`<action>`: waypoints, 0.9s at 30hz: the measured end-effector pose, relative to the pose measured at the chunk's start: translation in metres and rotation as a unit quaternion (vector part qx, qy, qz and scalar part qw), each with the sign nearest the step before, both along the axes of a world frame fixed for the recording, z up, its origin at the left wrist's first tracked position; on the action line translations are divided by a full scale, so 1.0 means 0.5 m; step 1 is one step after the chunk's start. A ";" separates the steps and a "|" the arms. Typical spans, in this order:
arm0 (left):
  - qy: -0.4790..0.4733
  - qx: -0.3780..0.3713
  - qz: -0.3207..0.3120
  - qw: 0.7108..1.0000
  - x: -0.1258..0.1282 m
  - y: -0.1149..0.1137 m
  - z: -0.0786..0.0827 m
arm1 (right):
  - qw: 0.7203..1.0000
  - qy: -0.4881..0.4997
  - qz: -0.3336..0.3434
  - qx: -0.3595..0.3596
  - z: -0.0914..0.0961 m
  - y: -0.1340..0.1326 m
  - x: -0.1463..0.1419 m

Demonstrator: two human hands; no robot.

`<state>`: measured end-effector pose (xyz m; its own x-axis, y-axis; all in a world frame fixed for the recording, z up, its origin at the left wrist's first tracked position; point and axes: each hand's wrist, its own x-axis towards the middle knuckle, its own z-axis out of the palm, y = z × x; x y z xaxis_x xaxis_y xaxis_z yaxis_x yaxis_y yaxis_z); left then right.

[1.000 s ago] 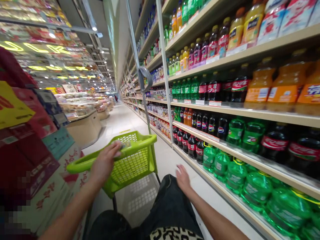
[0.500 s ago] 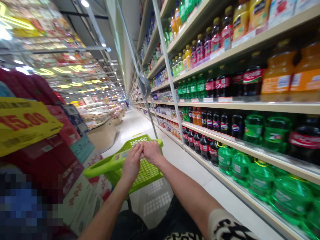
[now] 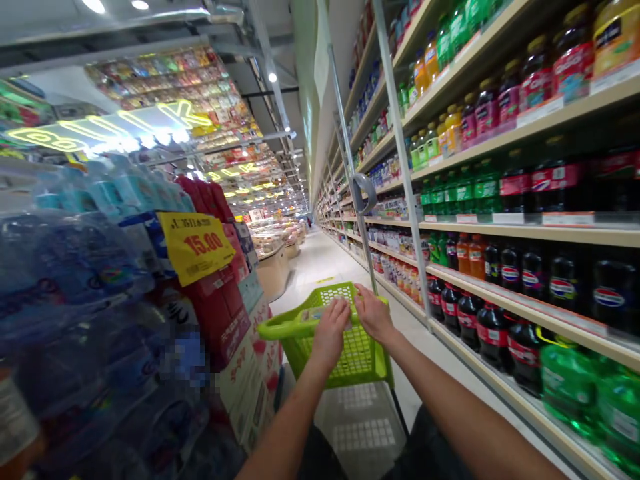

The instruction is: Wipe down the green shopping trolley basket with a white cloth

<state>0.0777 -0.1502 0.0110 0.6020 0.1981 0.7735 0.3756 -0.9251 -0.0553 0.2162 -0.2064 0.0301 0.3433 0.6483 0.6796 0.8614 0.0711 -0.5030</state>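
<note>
Both your left hand [image 3: 329, 333] and right hand [image 3: 373, 316] lay on one green cart [image 3: 363, 367], couldn't tell if gripping; one yellow sign [image 3: 200, 247] read 15.00, nearest neon sign [image 3: 113, 127] BULK

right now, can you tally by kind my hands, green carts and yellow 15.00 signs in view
Hands: 2 (left hand, right hand)
Green cart: 1
Yellow 15.00 sign: 1
Total: 4

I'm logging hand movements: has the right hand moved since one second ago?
Yes, leftward and forward. The right hand was right of the foot of the white shelf upright; it is now left of it, at the green cart.
</note>
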 end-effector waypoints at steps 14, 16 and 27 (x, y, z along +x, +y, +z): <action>-0.013 -0.033 -0.029 0.999 0.004 -0.003 -0.011 | 0.994 -0.087 0.022 0.067 -0.032 0.003 -0.012; -0.016 -0.018 -0.007 1.000 -0.011 0.006 -0.011 | 0.992 -0.094 0.034 0.075 -0.035 0.003 -0.004; -0.086 -0.052 0.043 0.994 -0.093 0.034 -0.011 | 0.991 -0.085 0.024 0.104 -0.042 0.004 -0.015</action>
